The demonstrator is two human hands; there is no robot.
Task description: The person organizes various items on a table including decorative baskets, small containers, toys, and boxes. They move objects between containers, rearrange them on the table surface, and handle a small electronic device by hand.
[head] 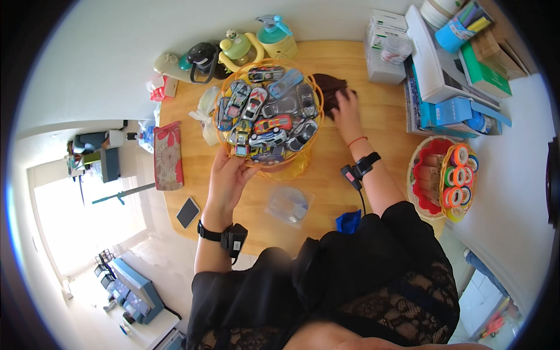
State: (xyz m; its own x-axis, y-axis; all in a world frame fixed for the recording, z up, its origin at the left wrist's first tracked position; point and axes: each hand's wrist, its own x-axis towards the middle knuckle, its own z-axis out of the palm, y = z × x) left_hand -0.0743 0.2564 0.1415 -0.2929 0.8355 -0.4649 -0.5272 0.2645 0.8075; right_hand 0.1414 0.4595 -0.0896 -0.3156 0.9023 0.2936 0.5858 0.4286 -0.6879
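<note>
My left hand (228,178) grips the near rim of an orange openwork plastic basket (320,114). Several toy cars (272,125) fill the basket, in red, yellow, blue, black and white. Beneath its near right side a yellow translucent dish or base (286,170) shows, partly hidden. To the right of the basket, my right hand (348,109) rests at a dark brown cloth or bag (328,89). Its fingers are spread over the edge of this item; whether they pinch it is unclear. A clear plastic sleeve with a disc (288,205) lies on the wooden table (376,118) nearer my body.
Bottles and a spray bottle (276,37) line the back edge. A phone (188,212) and a patterned pouch (168,156) lie left. On the right stand white boxes (385,48) and a basket with tape rolls (458,177). A blue cloth item (348,222) sits by my body.
</note>
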